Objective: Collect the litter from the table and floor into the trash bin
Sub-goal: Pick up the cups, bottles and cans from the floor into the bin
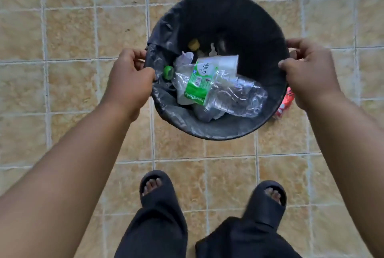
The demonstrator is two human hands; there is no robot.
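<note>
Both grips on trash bin [218, 136] rim: left hand [129, 79], right hand [309, 74] opposite.

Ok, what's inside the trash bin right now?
In the trash bin: a crushed clear bottle with green label, a green cap, a plastic cup, a yellow cap and crumpled paper. The bottle covers whatever lies beneath it.

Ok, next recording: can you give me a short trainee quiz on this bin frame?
1. True or false: the left hand and the right hand both hold the rim of the trash bin.
2. What colour is the label on the crushed bottle in the bin? A) blue B) green C) yellow
3. Which piece of litter is not in the bin?

Key: 1 true; 2 B; 3 the red litter on the floor, beside the bin near the right hand.
</note>
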